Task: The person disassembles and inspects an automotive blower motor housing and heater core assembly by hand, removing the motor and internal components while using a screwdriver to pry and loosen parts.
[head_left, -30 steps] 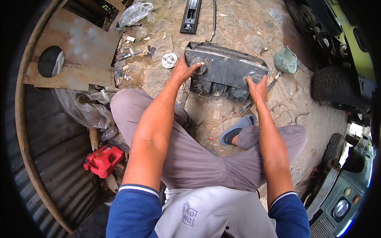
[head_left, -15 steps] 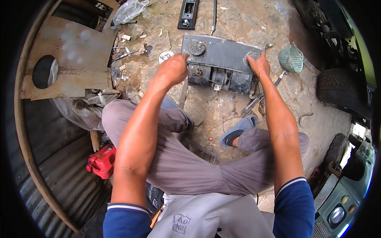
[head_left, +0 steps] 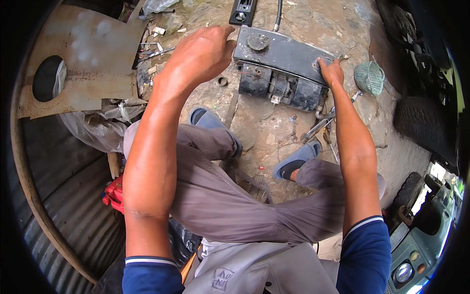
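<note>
A dark metal blower unit [head_left: 289, 54] lies on the ground in front of me, with a flat plate on top, a round cap [head_left: 257, 42] near its left end and black cylindrical housings [head_left: 299, 98] along the near side. My right hand [head_left: 333, 73] grips the right end, its thumb on top of the plate. My left hand [head_left: 203, 51] hovers by the left end, larger in the picture; its index finger and thumb are apart with nothing seen between them. The other fingers are hidden. Whether it touches the unit's edge I cannot tell.
A long black panel [head_left: 242, 13] and a hose [head_left: 278, 14] lie beyond the unit. Wrenches [head_left: 316, 130] lie near my right foot. A green basket [head_left: 369, 78] and a tyre [head_left: 422, 117] stand at the right. A brown metal sheet [head_left: 88, 63] is at the left.
My left hand has come up and away from the unit's left edge, nearer the camera. My right hand stays at the right end. The whole view has shifted slightly.
</note>
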A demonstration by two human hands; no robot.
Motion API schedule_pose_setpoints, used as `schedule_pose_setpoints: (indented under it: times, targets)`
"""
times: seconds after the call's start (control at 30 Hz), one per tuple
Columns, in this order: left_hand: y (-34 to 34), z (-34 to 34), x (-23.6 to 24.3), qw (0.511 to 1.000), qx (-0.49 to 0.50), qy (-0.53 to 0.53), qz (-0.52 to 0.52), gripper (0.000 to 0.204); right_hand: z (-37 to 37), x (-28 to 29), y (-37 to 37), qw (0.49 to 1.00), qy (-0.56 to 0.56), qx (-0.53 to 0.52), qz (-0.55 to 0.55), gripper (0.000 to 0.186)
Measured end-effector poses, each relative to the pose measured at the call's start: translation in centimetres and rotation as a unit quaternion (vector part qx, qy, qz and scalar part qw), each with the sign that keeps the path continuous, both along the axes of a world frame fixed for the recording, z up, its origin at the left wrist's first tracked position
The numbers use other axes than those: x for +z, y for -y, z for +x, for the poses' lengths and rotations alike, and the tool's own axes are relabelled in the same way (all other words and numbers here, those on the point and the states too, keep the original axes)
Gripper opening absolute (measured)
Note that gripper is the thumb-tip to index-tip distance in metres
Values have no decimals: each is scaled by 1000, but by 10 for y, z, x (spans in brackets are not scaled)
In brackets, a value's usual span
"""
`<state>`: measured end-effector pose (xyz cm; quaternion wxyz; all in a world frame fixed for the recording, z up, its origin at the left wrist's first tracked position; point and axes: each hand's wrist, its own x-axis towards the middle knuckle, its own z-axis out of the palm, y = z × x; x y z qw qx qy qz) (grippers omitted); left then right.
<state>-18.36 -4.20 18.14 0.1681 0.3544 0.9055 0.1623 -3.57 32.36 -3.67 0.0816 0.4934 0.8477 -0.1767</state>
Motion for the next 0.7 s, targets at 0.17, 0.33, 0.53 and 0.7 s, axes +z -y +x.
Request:
schedule_pose_setpoints:
  times: [0.17,0.33,0.53,0.7]
  targets:
    - [7,-10,1,998,13,-20,56,43,21,-9,13,995,-96,-26,3,89]
    - [13,-12,-2,995,15,-33,93,45,57,-9,48,993,-119,1,16,87]
    - [21,-16,21,997,27,22,76,65,92,4,132,982,-154,108,-15,36]
    - [31,4,32,994,37,-23,102,52,101,2,187,975,-135,158,-83,27]
